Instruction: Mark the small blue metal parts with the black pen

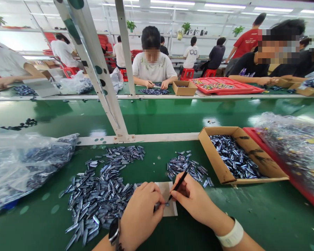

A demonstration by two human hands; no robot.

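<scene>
Pinching a small glossy blue-grey piece (167, 204) over a pale rectangular card (164, 190), the left hand (143, 205) seemingly steadies it for the slim black pen-like tool (180, 183) gripped by the right hand (195, 200), the next move wanting a still tip, heaped blue-grey pieces (104, 191) crowding leftward, bare green tabletop (248, 209) open rightward.

Tabletop (253, 209) is open beside the right hand (192, 195); cardboard box (215, 157) blocks beyond

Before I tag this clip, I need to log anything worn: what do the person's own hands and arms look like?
Both are gloveless, with no sleeves showing. The left hand has a dark-faced watch with a silvery edge at its wrist; the right hand has a wide, pale, plain-looking wristband.
</scene>
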